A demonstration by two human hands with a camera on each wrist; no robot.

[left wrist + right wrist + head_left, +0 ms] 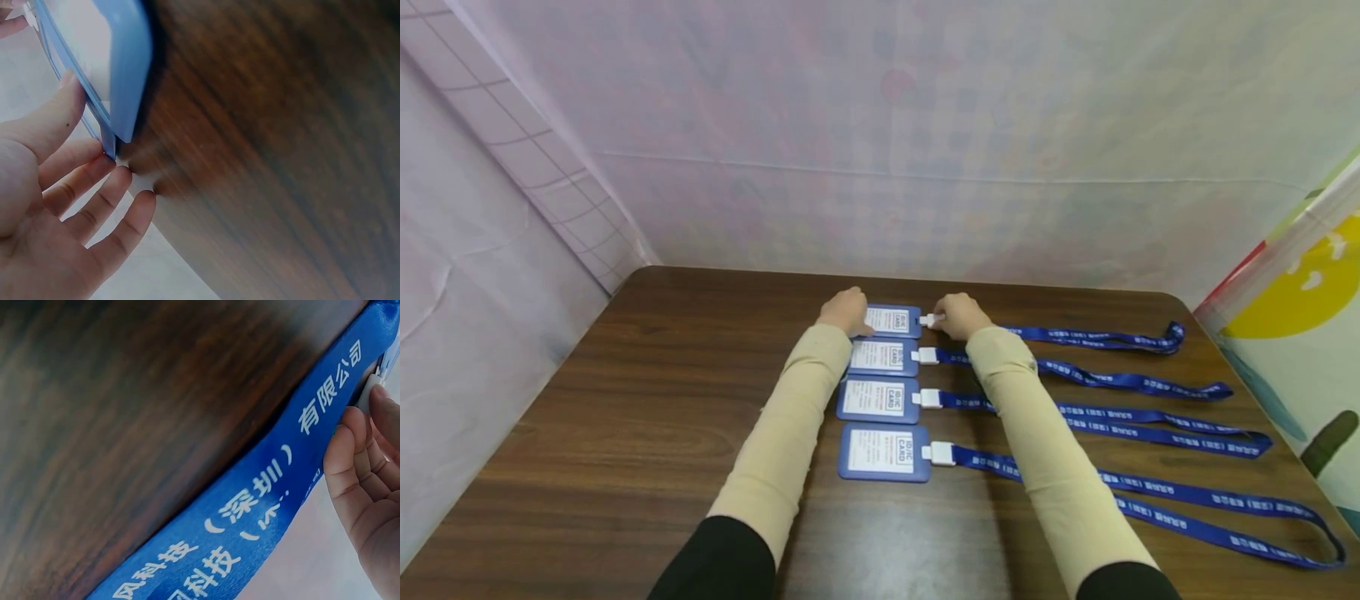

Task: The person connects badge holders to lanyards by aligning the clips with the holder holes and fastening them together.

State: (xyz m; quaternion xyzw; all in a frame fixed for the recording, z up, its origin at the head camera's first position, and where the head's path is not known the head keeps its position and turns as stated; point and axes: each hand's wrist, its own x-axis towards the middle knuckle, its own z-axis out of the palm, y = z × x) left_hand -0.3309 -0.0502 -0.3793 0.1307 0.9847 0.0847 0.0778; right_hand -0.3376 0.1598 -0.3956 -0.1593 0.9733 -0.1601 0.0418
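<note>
Several blue ID badge holders lie in a column on the table, each with a white card and a printed blue lanyard running right. My left hand (845, 312) pinches the left end of the farthest badge holder (891, 321). In the left wrist view the thumb (59, 115) lies against that holder's edge, with the other fingertips at the tabletop. On the other side my right hand (961, 316) pinches the white clip (929, 321) at the holder's right end. Its blue lanyard (250, 487) trails away past the hand; part of it is hidden under the right hand.
Nearer on the brown table (625, 433) lie a second badge holder (883, 356), a third (877, 399) and the nearest one (883, 452). My right forearm crosses above their lanyards. A pale curtain (880, 167) hangs behind the table's far edge.
</note>
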